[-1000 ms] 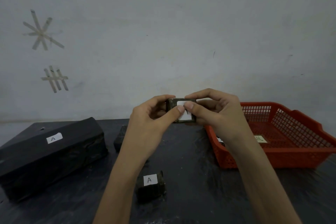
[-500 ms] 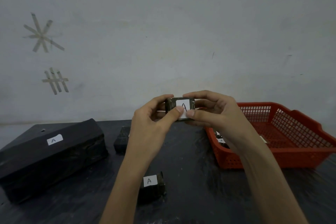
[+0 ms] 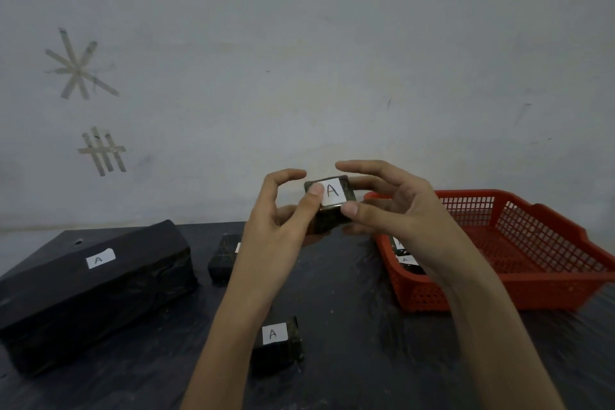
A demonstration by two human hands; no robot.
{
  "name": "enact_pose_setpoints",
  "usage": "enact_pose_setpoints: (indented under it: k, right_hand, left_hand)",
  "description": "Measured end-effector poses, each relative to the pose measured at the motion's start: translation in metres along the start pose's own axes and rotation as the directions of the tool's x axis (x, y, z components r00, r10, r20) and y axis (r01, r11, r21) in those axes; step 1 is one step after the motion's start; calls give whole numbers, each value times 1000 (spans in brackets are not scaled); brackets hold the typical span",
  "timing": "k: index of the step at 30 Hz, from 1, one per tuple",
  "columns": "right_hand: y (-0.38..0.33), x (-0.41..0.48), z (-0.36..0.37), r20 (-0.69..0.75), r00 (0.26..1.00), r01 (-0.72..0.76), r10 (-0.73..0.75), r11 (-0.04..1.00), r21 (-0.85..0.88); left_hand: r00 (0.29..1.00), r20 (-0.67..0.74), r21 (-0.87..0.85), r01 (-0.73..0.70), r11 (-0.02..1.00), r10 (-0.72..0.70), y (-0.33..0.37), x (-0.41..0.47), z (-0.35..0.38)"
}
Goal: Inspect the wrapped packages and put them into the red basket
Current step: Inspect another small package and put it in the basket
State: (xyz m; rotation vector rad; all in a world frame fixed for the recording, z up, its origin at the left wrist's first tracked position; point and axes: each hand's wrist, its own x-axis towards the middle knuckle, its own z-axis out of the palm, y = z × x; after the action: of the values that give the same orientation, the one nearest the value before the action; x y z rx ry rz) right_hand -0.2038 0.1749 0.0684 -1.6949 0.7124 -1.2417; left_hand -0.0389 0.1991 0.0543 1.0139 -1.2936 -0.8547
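A small black wrapped package point(image 3: 332, 210) with a white label marked A is held up above the table between both hands. My left hand point(image 3: 283, 223) pinches its left side, thumb on the label's edge, index finger lifted off. My right hand point(image 3: 392, 210) holds its right side with the thumb at the lower corner, index finger arched above it. The red basket point(image 3: 519, 253) stands at the right and holds small labelled packages point(image 3: 404, 260), partly hidden by my right wrist. On the table lie a large wrapped package point(image 3: 100, 283), a small one point(image 3: 224, 258) and another small one point(image 3: 279, 343).
The dark table point(image 3: 349, 326) runs to a pale wall with tape marks point(image 3: 80, 66) at the left. The large package fills the table's left side; the basket takes the right.
The held package has turned so its labelled face points up towards me. Both index fingers have lifted off its top, and the hands have dropped a little.
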Motion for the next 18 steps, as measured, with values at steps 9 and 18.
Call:
enact_pose_setpoints:
  k: [9,18]
  right_hand:
    - [2,2,3,-59,996,-65,68,997,50]
    - [8,5,13,-146,989,23,-12,997,71]
  left_hand:
    - [997,-52,80,-54,995,58,-1,3,-4]
    - [993,-13,140,-112,984,115,-3,5,-7]
